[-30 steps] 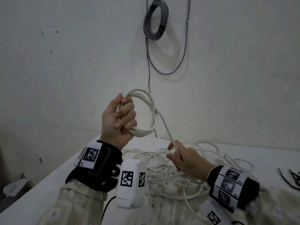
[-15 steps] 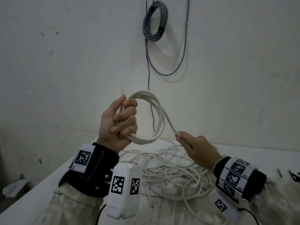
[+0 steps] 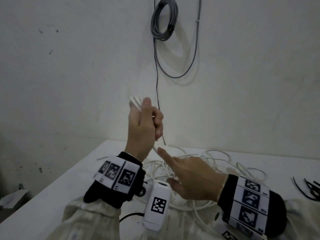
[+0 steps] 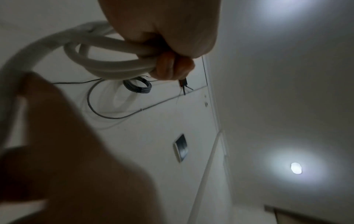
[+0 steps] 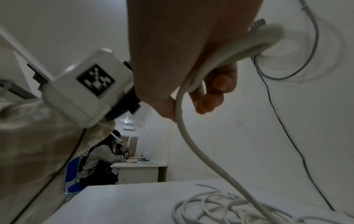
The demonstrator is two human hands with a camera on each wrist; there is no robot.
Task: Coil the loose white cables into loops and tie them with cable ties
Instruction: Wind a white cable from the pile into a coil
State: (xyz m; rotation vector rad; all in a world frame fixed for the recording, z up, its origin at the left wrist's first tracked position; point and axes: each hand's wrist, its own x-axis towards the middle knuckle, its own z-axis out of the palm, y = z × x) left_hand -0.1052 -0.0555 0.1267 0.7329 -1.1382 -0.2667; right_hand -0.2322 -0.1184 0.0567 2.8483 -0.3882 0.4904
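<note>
My left hand [image 3: 145, 125] is raised above the table and grips a small coil of white cable [image 3: 136, 102], seen edge-on in the head view. The left wrist view shows the fingers [image 4: 168, 30] curled round the coil's loops [image 4: 107, 63]. From that fist [image 5: 182, 53] one strand [image 5: 191, 144] drops to the loose pile of cable [image 3: 207, 161] on the table. My right hand [image 3: 174, 166] is just below the left, index finger stretched out and its tip at the strand under the fist. It holds nothing that I can see.
Black cable ties [image 3: 310, 189] lie at the right end of the white table [image 3: 86, 179]. A grey cable coil [image 3: 164, 19] hangs on the wall, and a thin black wire [image 3: 157, 84] runs down to the table. Another person sits at a far desk [image 5: 103, 157].
My left hand has turned, so the coil now shows edge-on. The right hand has let go of the strand it pinched and moved in under the left hand, index finger extended.
</note>
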